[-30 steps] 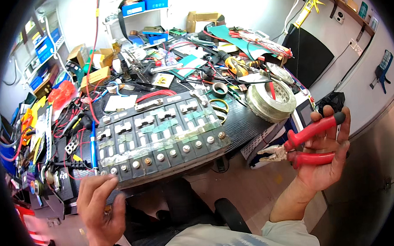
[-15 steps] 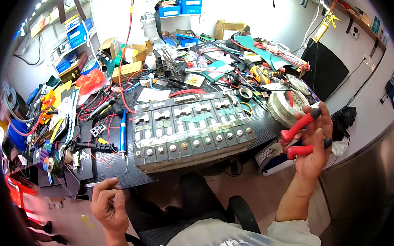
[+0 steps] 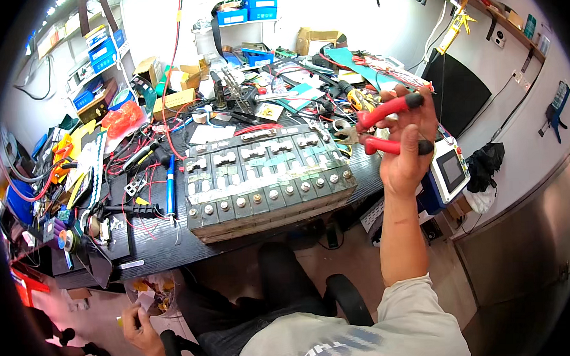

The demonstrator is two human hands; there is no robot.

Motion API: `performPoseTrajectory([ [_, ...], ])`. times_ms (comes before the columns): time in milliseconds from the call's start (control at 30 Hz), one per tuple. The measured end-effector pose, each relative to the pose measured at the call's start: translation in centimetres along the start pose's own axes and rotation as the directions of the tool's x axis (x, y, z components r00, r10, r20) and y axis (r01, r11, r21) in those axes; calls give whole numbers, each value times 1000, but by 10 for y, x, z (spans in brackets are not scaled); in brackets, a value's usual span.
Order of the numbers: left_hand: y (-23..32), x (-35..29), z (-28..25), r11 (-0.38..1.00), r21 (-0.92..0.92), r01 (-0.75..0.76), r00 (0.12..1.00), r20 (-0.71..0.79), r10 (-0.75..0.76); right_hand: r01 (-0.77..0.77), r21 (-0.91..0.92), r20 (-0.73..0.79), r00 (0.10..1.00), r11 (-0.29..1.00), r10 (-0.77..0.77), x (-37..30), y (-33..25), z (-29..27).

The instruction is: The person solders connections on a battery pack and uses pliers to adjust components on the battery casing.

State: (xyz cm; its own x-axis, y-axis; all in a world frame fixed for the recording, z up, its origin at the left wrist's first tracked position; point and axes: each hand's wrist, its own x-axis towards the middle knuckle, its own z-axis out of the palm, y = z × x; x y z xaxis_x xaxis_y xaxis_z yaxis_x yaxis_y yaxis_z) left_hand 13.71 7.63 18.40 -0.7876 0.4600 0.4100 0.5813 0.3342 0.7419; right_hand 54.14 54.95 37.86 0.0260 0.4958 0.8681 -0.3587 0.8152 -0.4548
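Raised over the right end of the bench, my right hand (image 3: pixel 406 163) is closed round a pair of pliers (image 3: pixel 384 115) with red, black-tipped handles. Their metal head points left, toward the far right corner of a large grey battery pack (image 3: pixel 280 202). Bolts line the pack's near edge, metal connectors sit along its far side, and clear tape crosses its top. Low at the left, below the bench edge, my left hand (image 3: pixel 142 337) has its fingers curled together beside a waste bin (image 3: pixel 171 310); what they hold, if anything, is too small to make out.
Left of the pack lie a blue pen-shaped tool (image 3: pixel 171 186), wires and a black-handled tool (image 3: pixel 137 211). Tools, cables and boxes crowd the back of the bench. A machine with a screen (image 3: pixel 450 171) stands right of my forearm. Another person's legs (image 3: pixel 66 343) show at lower left.
My right hand has carried the pliers left and upward, toward the pack. My left hand has dropped lower, down by the bin, which has come into view.
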Motion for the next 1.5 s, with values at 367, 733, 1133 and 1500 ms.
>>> performPoseTrajectory([
  [367, -183, -70, -52, 793, -68, 606, 767, -213, -605, 47, 53, 79, 996, 998, -51, -4, 29, 2],
  [733, -177, -71, -40, 791, -2, 611, 774, -205, -599, -146, 298, 8, 989, 943, 150, 27, 37, 32],
  [1133, -194, -73, -37, 701, -264, 662, 697, -126, -706, -455, 315, -173, 835, 833, 522, 79, 60, 27],
  [1500, -19, -25, 24, 985, -120, 121, 993, 20, -119, -199, 274, 133, 977, 941, 168, 28, 43, 23],
])
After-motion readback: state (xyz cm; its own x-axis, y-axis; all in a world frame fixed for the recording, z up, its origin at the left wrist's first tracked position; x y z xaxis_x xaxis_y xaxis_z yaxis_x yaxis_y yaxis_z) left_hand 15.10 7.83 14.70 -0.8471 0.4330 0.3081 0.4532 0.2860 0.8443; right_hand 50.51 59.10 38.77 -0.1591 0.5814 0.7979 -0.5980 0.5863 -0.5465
